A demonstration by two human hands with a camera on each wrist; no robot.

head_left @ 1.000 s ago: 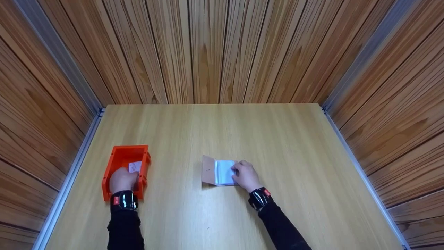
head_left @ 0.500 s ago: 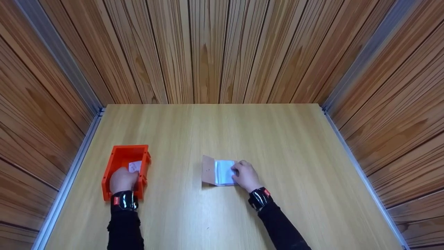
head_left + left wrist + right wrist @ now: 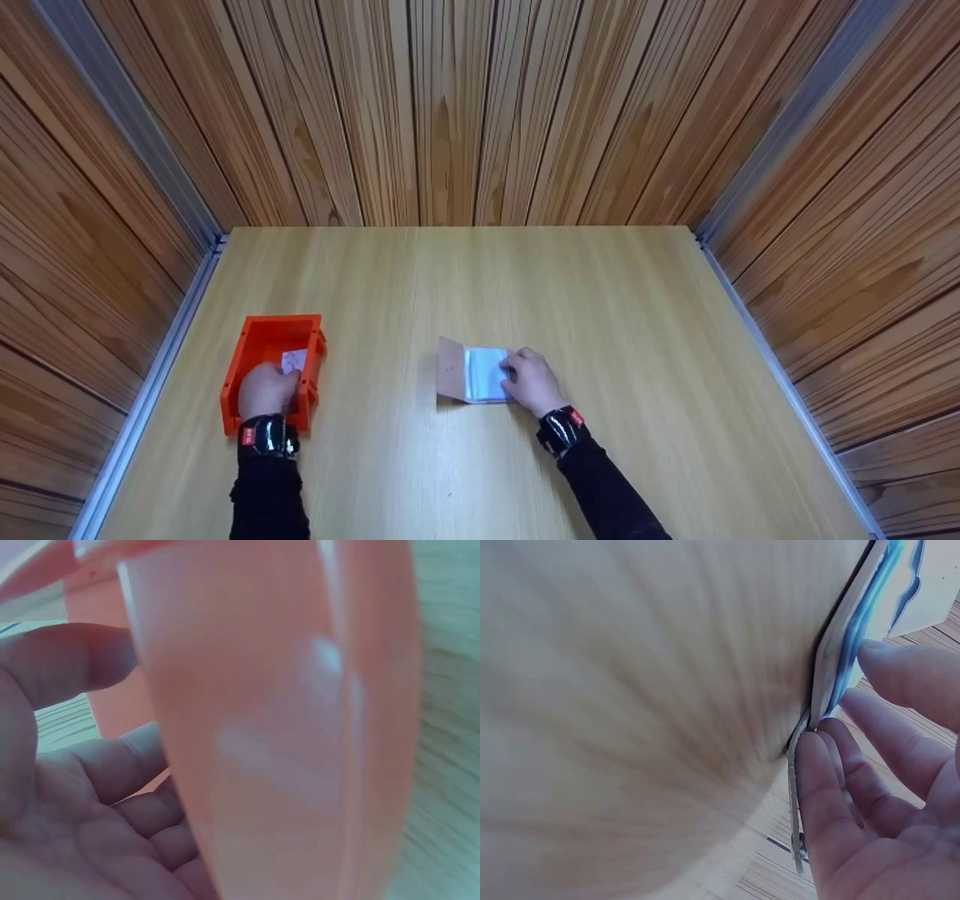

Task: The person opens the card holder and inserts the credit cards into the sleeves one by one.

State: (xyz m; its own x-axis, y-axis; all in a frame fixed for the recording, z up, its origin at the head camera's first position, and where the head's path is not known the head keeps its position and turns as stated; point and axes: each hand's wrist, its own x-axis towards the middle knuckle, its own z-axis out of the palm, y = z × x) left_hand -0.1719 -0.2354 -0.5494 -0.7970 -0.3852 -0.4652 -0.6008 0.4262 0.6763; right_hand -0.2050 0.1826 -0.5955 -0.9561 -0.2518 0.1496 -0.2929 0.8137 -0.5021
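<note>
My left hand (image 3: pixel 268 389) reaches down into an orange plastic bin (image 3: pixel 281 324) at the left. A small pale printed piece (image 3: pixel 293 361) shows in the bin just beyond its fingers. In the left wrist view the thumb (image 3: pixel 112 660) and curled fingers stand apart, their tips hidden behind the bin wall (image 3: pixel 255 727). At mid-table my right hand (image 3: pixel 531 381) grips the right side of a small brown card folder (image 3: pixel 451 367) that holds a blue-white stack of sheets (image 3: pixel 484 373). Its thumb (image 3: pixel 900 664) lies on the stack, the other fingers at the folder's edge and flap (image 3: pixel 795 802).
The light wood table (image 3: pixel 390 465) is bounded by grey metal rails (image 3: pixel 150 382) at its sides. Wood-plank walls (image 3: pixel 450 112) rise behind and on both sides. The bin's raised walls surround the left hand.
The left hand and the pale printed piece in the bin have shifted very slightly to the right. The right hand and the folder show no visible change.
</note>
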